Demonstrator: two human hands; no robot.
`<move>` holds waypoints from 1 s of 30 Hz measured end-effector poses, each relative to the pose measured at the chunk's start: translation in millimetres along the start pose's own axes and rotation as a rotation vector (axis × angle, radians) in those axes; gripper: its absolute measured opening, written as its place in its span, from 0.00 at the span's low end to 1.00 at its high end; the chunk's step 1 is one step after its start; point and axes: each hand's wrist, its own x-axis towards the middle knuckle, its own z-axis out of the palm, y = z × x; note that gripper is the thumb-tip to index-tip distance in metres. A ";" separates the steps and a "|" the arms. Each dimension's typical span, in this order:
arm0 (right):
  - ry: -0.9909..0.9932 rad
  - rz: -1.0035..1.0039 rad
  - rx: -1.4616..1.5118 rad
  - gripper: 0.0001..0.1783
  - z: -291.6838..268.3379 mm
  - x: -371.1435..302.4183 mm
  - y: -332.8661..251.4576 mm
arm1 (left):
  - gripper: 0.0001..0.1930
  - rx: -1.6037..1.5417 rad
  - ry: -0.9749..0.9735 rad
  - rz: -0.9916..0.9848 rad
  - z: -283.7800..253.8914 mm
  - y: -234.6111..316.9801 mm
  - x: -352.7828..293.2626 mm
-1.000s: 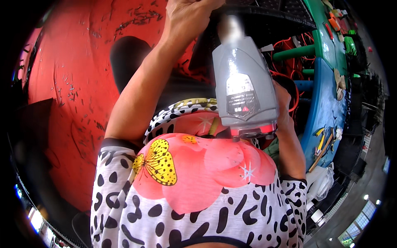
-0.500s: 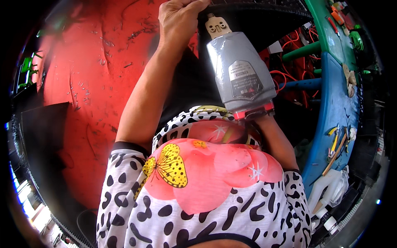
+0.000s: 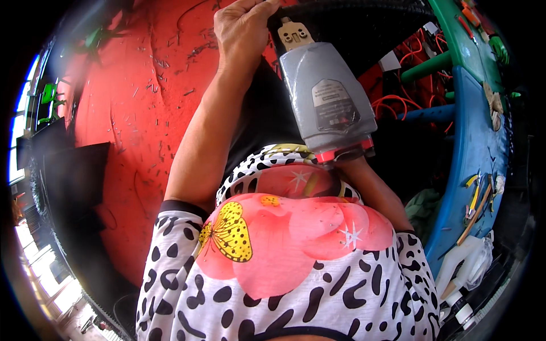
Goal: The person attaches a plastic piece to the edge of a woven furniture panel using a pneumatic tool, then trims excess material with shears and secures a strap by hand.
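Note:
My left hand (image 3: 242, 28) is closed at the top of the view, its fingertips at the edge of a dark black sheet-like piece (image 3: 364, 34). Just right of it is a grey hand-held power tool (image 3: 327, 96) with a label on its casing. The tool's tan nose (image 3: 294, 36) carries two screws and points at the black piece, close by my left fingers. Its rear end (image 3: 347, 150) is red and faces me. My right forearm (image 3: 378, 187) runs up beneath the tool and holds it; the right fingers are hidden under the casing.
A red floor (image 3: 136, 148) strewn with dark scraps lies left. On the right a blue bench (image 3: 478, 142) adjoins a green one (image 3: 463, 34), with yellow-handled pliers (image 3: 473, 193), a wooden stick (image 3: 475, 219) and small tools. Orange-red cords (image 3: 398, 102) tangle beneath. Black panels (image 3: 79, 170) stand left.
The view has turned slightly, so the benches sit farther right. The tool's nose and my left hand appear a little farther left, with both grips unchanged.

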 end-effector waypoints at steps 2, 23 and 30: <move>0.090 0.112 0.125 0.22 1.0 6.0 -11.3 | 0.15 -0.013 -0.024 0.008 -1.9 -1.7 -0.2; 0.013 0.048 0.133 0.23 -6.7 -2.1 -9.5 | 0.11 -0.078 -0.030 0.043 1.3 -3.2 -1.2; 0.087 0.032 0.074 0.23 -1.4 1.9 -6.6 | 0.10 0.019 -0.019 0.018 -5.0 -11.8 6.9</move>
